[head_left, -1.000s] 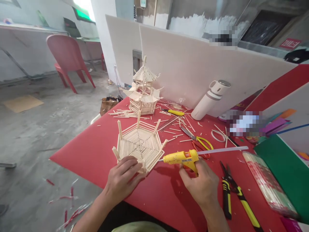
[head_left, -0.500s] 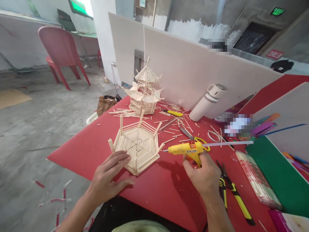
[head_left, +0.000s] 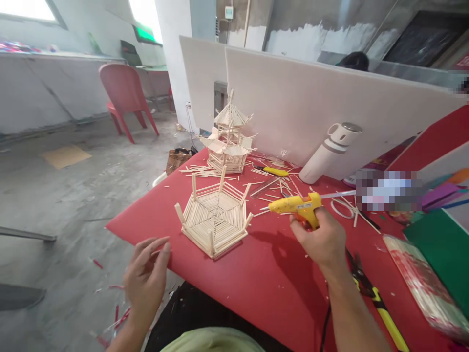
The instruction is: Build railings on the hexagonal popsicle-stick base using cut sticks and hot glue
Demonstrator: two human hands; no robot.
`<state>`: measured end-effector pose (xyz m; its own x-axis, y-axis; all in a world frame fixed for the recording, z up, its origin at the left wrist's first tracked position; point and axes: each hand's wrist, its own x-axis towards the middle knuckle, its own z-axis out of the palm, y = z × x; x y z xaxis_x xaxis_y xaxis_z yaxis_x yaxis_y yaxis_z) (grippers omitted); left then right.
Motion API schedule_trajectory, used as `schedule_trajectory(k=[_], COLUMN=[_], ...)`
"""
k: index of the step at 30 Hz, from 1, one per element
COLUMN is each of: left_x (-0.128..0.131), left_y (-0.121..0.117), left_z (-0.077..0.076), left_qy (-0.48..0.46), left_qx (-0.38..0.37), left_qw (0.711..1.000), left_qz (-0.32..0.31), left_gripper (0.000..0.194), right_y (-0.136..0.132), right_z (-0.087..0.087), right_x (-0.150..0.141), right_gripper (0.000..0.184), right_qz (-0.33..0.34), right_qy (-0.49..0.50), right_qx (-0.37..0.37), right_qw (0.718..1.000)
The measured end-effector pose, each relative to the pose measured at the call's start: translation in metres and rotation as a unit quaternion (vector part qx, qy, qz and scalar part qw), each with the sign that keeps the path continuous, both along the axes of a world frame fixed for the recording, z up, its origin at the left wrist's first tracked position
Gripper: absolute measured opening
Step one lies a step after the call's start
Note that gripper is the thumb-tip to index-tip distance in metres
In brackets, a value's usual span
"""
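A yellow hot glue gun [head_left: 296, 208] is gripped in my right hand [head_left: 324, 239], its nozzle pointing left above the red table. A clear glue stick juts from its back end. My left hand [head_left: 146, 276] is off the table's front left edge, fingers bent and thumb apart, holding nothing. Between the hands sits a hexagonal base of wooden sticks [head_left: 216, 217] with short upright posts at its corners; neither hand touches it. Behind it stands a tiered pagoda model of the same sticks [head_left: 229, 139].
Loose sticks [head_left: 203, 171] litter the back of the red table [head_left: 252, 288]. A yellow-handled cutter [head_left: 274, 171], a white thermos [head_left: 328, 154], pruning shears [head_left: 381, 305] and a bag of sticks [head_left: 421, 283] lie or stand toward the right. White boards [head_left: 293, 102] rise behind.
My left hand has let go of the hexagonal stick base and drawn back left. The glue gun has lifted away to the right of the base. The camera view has shifted.
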<state>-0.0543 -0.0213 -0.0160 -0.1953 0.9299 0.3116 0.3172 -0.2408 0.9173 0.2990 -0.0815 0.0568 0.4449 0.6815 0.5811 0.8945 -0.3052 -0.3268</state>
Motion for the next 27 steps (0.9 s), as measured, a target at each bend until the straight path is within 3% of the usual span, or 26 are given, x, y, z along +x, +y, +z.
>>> schedule_trajectory(k=[2, 5, 13, 23, 27], left_x=[0.000, 0.000, -0.001, 0.002, 0.002], left_y=[0.002, 0.004, 0.011, 0.031, 0.032], left_z=[0.002, 0.003, 0.007, 0.010, 0.009], left_qy=[-0.017, -0.009, 0.048, 0.055, 0.052], left_qx=[-0.005, 0.011, -0.018, -0.038, -0.039], left_qw=[1.000, 1.000, 0.998, 0.997, 0.997], left_qz=[0.014, 0.016, 0.025, -0.029, -0.049], left_gripper=[0.016, 0.018, 0.020, 0.026, 0.025], right_y=[0.011, 0.017, -0.006, -0.018, -0.021], right_z=[0.006, 0.004, -0.033, -0.052, -0.049], right_x=[0.014, 0.029, 0.022, 0.027, 0.032], right_gripper=[0.022, 0.019, 0.007, 0.007, 0.023], right_qz=[0.037, 0.118, 0.210, 0.246, 0.253], right_qy=[0.030, 0.059, 0.071, 0.003, 0.005], right_qx=[-0.020, -0.117, -0.300, -0.291, -0.291], right_qw=[0.999, 0.984, 0.928, 0.924, 0.923])
